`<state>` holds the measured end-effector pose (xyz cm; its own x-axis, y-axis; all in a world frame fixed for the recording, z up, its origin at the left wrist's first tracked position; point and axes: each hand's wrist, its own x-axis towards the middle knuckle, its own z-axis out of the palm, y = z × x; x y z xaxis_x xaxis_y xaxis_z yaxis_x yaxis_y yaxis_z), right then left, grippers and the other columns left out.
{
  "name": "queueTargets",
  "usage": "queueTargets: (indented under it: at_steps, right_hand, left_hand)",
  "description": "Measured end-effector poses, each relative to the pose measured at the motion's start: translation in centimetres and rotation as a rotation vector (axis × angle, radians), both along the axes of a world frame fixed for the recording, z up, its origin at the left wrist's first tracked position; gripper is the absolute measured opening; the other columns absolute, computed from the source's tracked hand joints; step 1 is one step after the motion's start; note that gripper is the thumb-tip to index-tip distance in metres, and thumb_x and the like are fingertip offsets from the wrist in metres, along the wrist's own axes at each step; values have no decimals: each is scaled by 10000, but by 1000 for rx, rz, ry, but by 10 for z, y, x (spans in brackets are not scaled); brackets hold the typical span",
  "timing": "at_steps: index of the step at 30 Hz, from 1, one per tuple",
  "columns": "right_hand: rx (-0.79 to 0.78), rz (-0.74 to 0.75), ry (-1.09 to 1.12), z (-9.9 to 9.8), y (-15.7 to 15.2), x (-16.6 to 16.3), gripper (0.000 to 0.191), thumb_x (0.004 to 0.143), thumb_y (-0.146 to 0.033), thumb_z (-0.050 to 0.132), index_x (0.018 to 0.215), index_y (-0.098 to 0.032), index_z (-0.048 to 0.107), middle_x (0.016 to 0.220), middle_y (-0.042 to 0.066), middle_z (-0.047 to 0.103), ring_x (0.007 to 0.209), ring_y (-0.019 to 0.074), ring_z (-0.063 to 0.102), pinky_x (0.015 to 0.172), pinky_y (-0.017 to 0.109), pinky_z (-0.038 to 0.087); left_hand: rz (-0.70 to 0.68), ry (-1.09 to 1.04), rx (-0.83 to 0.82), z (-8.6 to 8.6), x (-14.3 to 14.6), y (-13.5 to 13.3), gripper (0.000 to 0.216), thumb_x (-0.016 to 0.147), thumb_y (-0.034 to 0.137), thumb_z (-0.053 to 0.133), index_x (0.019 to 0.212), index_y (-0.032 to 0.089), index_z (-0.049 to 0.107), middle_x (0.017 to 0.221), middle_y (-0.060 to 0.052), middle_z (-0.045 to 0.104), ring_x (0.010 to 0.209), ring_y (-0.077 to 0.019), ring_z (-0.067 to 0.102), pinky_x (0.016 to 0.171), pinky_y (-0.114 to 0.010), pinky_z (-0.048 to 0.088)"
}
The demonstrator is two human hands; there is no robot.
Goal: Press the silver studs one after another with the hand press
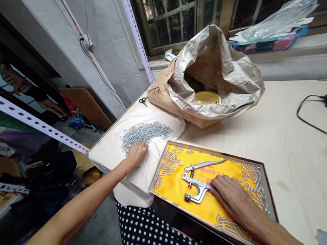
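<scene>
My left hand (136, 154) is at the near edge of a heap of small grey metal pieces (146, 132), which look like screws or springs, on a white cloth (103, 152). Its fingers are curled together, and whatever may be between them is hidden. My right hand (223, 191) is closed round the lower handle of metal snap pliers (195, 184), whose jaws point left and stand apart. Beneath the pliers lies a shallow tray (270, 191) with a yellow lining (168, 195). Small metal pieces (170, 160) are scattered along its sides and corners.
A large open paper sack (184, 109) with a yellow dish (208, 98) inside stands behind the tray. Green-handled scissors (143, 101) lie left of it. A black cable (308, 119) crosses the right side of the table. At far left is another person (19, 80).
</scene>
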<state>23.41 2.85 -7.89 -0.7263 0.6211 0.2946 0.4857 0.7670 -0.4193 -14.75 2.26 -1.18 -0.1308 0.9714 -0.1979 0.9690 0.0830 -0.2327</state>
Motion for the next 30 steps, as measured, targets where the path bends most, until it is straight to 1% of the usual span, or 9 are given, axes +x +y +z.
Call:
queueTargets:
  at_steps: [8, 14, 17, 18, 20, 22, 23, 26, 30]
  right_hand:
    - [60, 6, 19, 1, 1, -3, 264, 1047, -329, 395, 887, -221, 576, 847, 53, 641, 756, 212, 570, 689, 350, 412]
    - [50, -20, 7, -3, 0, -4, 276, 1048, -334, 384, 889, -217, 576, 854, 60, 630, 761, 212, 556, 700, 349, 406]
    - [15, -25, -35, -1, -1, -4, 273, 1046, -318, 381, 881, -212, 570, 884, 68, 625, 789, 209, 542, 740, 353, 401]
    - [8, -27, -47, -1, -1, -3, 262, 1043, -309, 386, 890, -208, 573, 893, 71, 625, 799, 209, 539, 749, 353, 397]
    - [6, -24, -81, 1, 0, -4, 225, 1033, -283, 408, 923, -199, 586, 910, 75, 626, 811, 211, 534, 745, 349, 382]
    - [15, -5, -128, 4, 1, -5, 198, 1021, -243, 425, 929, -193, 593, 919, 78, 625, 819, 210, 524, 735, 341, 362]
    - [21, 2, -153, 6, 1, -5, 190, 1014, -220, 429, 925, -191, 594, 919, 78, 625, 825, 211, 518, 734, 339, 353]
    - [28, 0, -219, 12, 0, -7, 187, 999, -160, 424, 926, -190, 594, 905, 73, 624, 849, 217, 501, 741, 338, 334]
    - [43, -19, -252, 18, -3, -8, 193, 1008, -157, 415, 932, -194, 589, 899, 61, 629, 863, 219, 493, 748, 344, 309]
  left_hand:
    - [10, -62, 45, -2, -6, -3, 294, 961, 58, 345, 1003, 142, 623, 1121, -156, 629, 1044, -258, 577, 827, -334, 457]
    - [96, -212, 173, 11, -4, -7, 210, 932, 112, 421, 943, 148, 628, 1057, -132, 654, 988, -237, 618, 831, -324, 479]
    - [150, -406, 197, 17, 19, -14, 203, 936, 189, 437, 965, 153, 634, 862, -75, 673, 790, -193, 655, 689, -274, 495]
    - [191, -556, 174, 18, 31, -18, 191, 928, 236, 466, 954, 152, 636, 748, -39, 651, 660, -168, 634, 604, -252, 477]
    - [337, -1028, 70, 19, 60, -30, 198, 869, 335, 579, 905, 149, 634, 580, 27, 572, 459, -118, 528, 473, -218, 402]
    - [467, -1369, -56, 19, 92, -42, 253, 774, 379, 698, 846, 149, 622, 527, 57, 541, 389, -78, 450, 416, -194, 346]
    - [508, -1449, -100, 18, 107, -47, 267, 739, 374, 735, 820, 147, 618, 518, 60, 542, 381, -66, 437, 403, -184, 335]
    - [584, -1517, -142, 12, 141, -56, 246, 727, 327, 762, 781, 132, 622, 506, 51, 561, 374, -54, 438, 387, -170, 336]
    - [658, -1461, -128, 4, 159, -55, 163, 794, 253, 717, 763, 122, 625, 465, 54, 554, 339, -48, 425, 366, -162, 315]
